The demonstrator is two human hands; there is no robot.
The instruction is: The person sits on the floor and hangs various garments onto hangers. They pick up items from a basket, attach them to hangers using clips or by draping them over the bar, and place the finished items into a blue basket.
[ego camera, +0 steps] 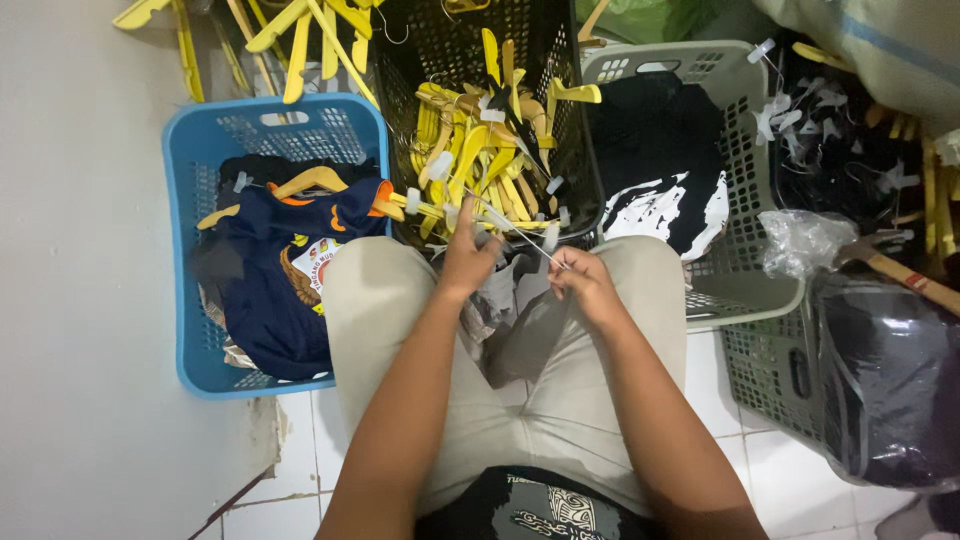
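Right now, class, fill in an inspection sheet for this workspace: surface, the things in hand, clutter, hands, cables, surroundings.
Surface: white tiled floor, chipped beside the blue basket.
Things in hand: thin white plastic strand stretched between both hands over the lap; dark cloth between the knees.
Clutter: yellow hangers heaped in the black basket; loose hangers on the floor.
Hands: left hand pinching the strand; right hand pinching its other end.
Cables: nothing seen.
Surroundings: blue basket with navy shirt on a hanger; grey basket with black garment; dark plastic-wrapped bundle.
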